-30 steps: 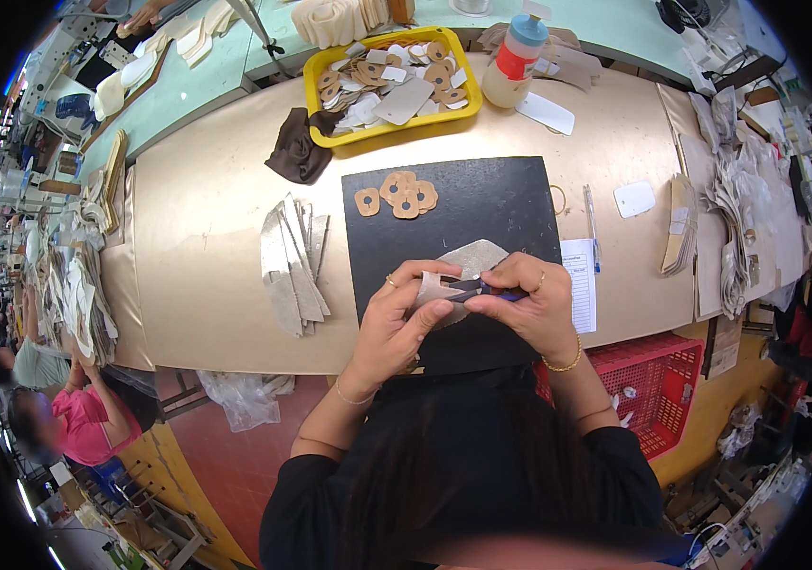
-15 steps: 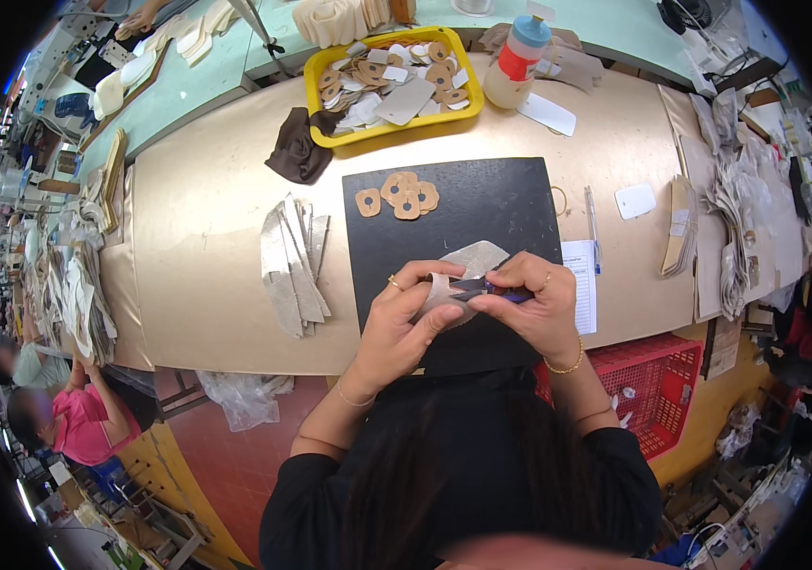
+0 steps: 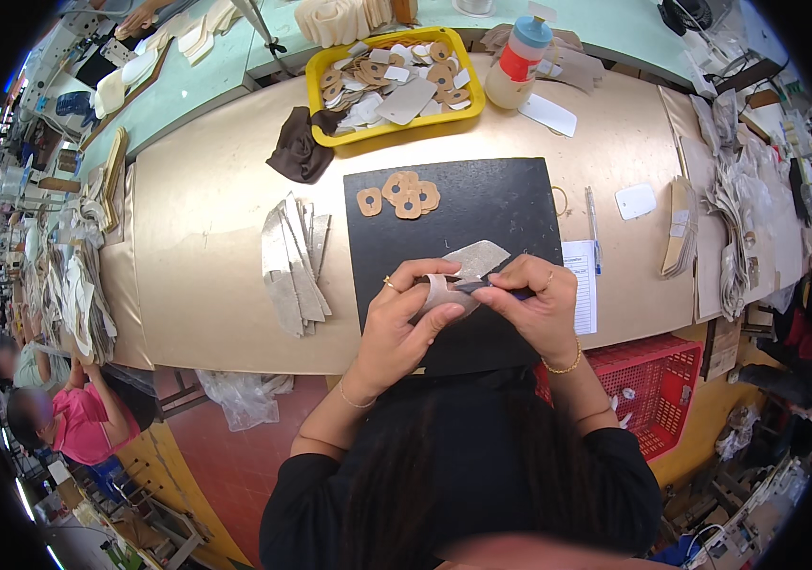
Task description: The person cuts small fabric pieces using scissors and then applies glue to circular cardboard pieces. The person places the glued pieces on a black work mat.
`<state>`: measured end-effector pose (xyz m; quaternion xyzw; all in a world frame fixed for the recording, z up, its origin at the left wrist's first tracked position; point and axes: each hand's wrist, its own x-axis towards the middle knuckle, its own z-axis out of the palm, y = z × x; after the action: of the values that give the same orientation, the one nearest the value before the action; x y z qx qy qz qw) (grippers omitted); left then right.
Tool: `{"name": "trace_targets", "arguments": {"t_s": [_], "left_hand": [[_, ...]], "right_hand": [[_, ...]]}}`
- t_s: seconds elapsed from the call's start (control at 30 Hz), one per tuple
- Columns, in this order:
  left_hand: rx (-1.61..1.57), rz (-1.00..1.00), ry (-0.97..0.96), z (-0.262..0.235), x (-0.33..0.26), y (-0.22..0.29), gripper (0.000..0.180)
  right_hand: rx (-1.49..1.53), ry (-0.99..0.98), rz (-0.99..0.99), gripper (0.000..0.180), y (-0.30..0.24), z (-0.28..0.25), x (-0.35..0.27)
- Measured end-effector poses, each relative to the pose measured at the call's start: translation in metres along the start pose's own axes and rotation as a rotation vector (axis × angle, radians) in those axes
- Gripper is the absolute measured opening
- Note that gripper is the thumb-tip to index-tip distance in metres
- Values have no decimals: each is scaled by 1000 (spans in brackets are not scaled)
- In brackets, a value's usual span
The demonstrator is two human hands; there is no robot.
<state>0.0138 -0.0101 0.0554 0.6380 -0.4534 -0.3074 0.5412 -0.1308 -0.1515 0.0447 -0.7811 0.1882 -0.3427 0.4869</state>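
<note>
My left hand point(image 3: 404, 309) is closed on a curved greyish-beige material piece point(image 3: 452, 302), pinched between thumb and fingers. Against that piece, my right hand point(image 3: 537, 291) grips small dark-bladed thread snips point(image 3: 474, 285); fingers hide most of their blue-purple handle. Both hands are over a black cutting mat point(image 3: 496, 204). A speckled beige piece point(image 3: 480, 255) shows just beyond my fingers. Several tan pieces with dark holes point(image 3: 409, 194) lie on the mat's far left. Left of the mat is a fanned stack of pale grey pieces point(image 3: 294, 271).
A yellow tray point(image 3: 396, 136) of cut pieces stands at the back, beside a blue-capped bottle point(image 3: 517, 71) and a dark brown cloth point(image 3: 300, 147). Rightward lie a pen point(image 3: 594, 233), a printed paper point(image 3: 581, 285) and a white card point(image 3: 635, 200). A red crate point(image 3: 658, 385) sits below the table edge.
The snips' blades, seen apart before, now look closer together at the material piece. My right fingers have closed in, hiding more of the handle. The mat and tray look nearly unchanged.
</note>
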Motion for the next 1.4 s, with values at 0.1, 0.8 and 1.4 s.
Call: {"name": "trace_targets", "arguments": {"t_s": [0.1,0.8,1.4], "left_hand": [[68,77,42,2,0,1,20],[109,273,12,-4,3,10,22],[116,262,-25,-5,4,16,17]], "right_hand": [[57,85,48,26,2,0,0],[45,-175,47,29,-3,-17,7],[107,-109,31,28,-5,-15,9]]}}
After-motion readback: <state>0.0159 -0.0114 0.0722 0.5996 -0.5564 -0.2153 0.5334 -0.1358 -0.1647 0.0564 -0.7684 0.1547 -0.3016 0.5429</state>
